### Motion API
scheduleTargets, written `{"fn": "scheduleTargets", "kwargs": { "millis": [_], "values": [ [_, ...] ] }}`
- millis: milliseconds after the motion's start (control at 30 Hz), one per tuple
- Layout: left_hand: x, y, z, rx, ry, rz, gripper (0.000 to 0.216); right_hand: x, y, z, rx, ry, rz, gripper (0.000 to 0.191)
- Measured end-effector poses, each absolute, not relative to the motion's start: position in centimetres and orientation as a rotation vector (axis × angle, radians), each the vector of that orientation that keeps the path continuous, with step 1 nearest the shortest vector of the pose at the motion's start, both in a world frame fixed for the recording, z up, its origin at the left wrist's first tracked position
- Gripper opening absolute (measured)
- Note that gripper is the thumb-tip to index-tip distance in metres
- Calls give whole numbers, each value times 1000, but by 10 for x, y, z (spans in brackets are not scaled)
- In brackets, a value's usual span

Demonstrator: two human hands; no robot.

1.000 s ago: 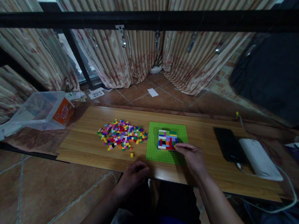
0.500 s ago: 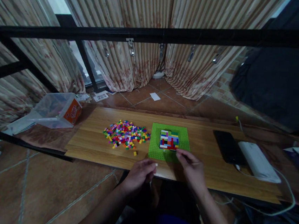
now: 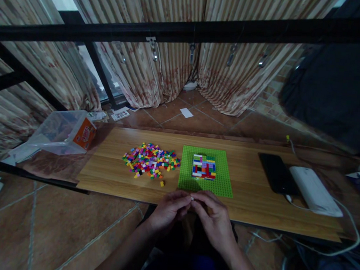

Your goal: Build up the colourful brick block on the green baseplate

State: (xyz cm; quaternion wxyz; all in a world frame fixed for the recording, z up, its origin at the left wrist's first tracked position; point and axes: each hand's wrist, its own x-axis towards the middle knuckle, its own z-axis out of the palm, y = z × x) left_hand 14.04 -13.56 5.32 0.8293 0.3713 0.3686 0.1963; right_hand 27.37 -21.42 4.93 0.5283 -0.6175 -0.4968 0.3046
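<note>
Just off the table's front edge, my left hand [image 3: 171, 210] pinches a tiny white building brick [image 3: 192, 198]. My right hand [image 3: 214, 219] meets it there, thumb and forefinger closed on the same brick, which the fingertips mostly cover. Beyond the hands lies a green baseplate [image 3: 223, 177]. On it sits a flat, roughly square build of multicoloured bricks [image 3: 204, 167], with red ones along its near side. A heap of loose bricks [image 3: 152, 160] is spread left of the plate, and a single yellow brick [image 3: 162, 184] lies apart at its near side.
The wooden table [image 3: 106, 174] also carries a black phone [image 3: 276, 174] and a white power bank [image 3: 314, 190] with a cable, at the right. A clear plastic box [image 3: 62, 132] with an orange label stands at the left. A black metal bar [image 3: 177, 33] crosses behind.
My right hand has left the build's near edge and come toward me and left, to the white brick in my left hand. The build looks the same.
</note>
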Motion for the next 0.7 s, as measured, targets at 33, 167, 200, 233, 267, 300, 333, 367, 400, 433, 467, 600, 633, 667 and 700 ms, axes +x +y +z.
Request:
{"fn": "scheduleTargets", "kwargs": {
  "millis": [33, 167, 200, 233, 267, 300, 333, 367, 400, 433, 467, 600, 633, 667, 700],
  "values": [
    [140, -136, 53, 791, 785, 418, 33, 274, -215, 48, -1477, -1191, 731, 18],
    [139, -138, 50, 738, 717, 396, 31, 271, -216, 41, -1443, -1127, 756, 16],
    [139, -138, 49, 709, 693, 389, 31, 270, -216, 39, -1423, -1098, 764, 15],
    [140, -139, 49, 682, 672, 380, 31, 270, -216, 37, -1405, -1068, 771, 14],
    [140, -140, 48, 662, 656, 370, 31, 269, -216, 35, -1392, -1039, 775, 13],
    [140, -140, 48, 650, 646, 361, 31, 269, -216, 34, -1387, -1018, 777, 13],
    [141, -140, 48, 648, 642, 354, 31, 270, -217, 33, -1392, -1010, 776, 13],
    [141, -140, 48, 653, 646, 350, 31, 270, -217, 33, -1405, -1019, 767, 13],
    [141, -139, 48, 660, 658, 347, 32, 271, -218, 34, -1426, -1049, 751, 14],
    [142, -139, 48, 670, 677, 342, 32, 272, -219, 36, -1454, -1092, 731, 15],
    [143, -138, 48, 681, 699, 335, 33, 274, -221, 38, -1484, -1142, 707, 16],
    [148, -137, 49, 741, 733, 312, 35, 280, -225, 47, -1547, -1276, 621, 18],
    [150, -137, 49, 756, 735, 315, 36, 282, -225, 47, -1550, -1290, 606, 18],
    [151, -137, 49, 768, 739, 321, 36, 285, -225, 47, -1554, -1292, 588, 18],
    [153, -137, 49, 777, 744, 324, 36, 288, -224, 46, -1562, -1280, 565, 17]
  ]
}}
